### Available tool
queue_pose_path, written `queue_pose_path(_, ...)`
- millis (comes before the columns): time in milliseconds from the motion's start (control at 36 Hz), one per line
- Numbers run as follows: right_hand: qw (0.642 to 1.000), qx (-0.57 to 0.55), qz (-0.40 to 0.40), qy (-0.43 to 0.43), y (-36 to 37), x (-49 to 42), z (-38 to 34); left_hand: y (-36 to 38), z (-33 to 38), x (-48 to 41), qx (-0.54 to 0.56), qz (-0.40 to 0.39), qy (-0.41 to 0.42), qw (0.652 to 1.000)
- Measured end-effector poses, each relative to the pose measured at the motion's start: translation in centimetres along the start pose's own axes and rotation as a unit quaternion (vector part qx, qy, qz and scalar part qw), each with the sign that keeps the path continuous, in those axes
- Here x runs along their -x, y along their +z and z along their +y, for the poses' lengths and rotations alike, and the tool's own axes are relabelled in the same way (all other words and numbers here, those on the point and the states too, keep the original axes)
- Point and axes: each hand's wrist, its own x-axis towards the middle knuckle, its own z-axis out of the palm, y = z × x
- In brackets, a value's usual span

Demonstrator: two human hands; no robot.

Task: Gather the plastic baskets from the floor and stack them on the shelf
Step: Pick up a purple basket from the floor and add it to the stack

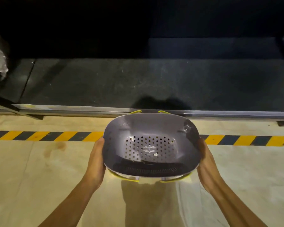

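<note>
Here we hold the grey perforated basket (pixel 152 145) between both hands, above the pale floor (pixel 39 169) and just short of the dark shelf (pixel 138 82); our left hand (pixel 97 163) grips its left rim, our right hand (pixel 206 166) its right rim, fingers wrapped beneath; yellow handles (pixel 134 111) show underneath; striped hazard tape (pixel 47 136) crosses the floor.

Only the two arms show. The left hand (pixel 96 163) and right hand (pixel 206 166) are bare, with skin uncovered along the left forearm (pixel 67 202) and right forearm (pixel 234 203) down to the bottom edge. Both forearms are slim and smooth, narrowing at the wrists; the right one lies in deeper shadow.
</note>
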Motion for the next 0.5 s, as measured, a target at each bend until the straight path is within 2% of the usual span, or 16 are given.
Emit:
queue_pose_path(139,0.999,0.023,-0.014,-0.030,0.8,-0.7,0.9,0.0,-1.4,-1.2,0.008,0.007,0.001,1.000)
queue_pose_path(333,0.999,0.014,-0.049,-0.008,0.6,-1.4,2.4,-0.3,-2.8,-1.8,0.002,0.005,-0.008,1.000)
queue_pose_path(417,0.999,0.012,-0.038,-0.029,1.3,-1.2,2.0,-0.5,-2.6,-1.6,-0.022,0.003,-0.018,1.000)
queue_pose_path(500,1.000,0.009,-0.014,0.004,1.7,-1.1,0.9,-1.1,-2.1,-1.4,-0.058,0.035,-0.041,0.997)
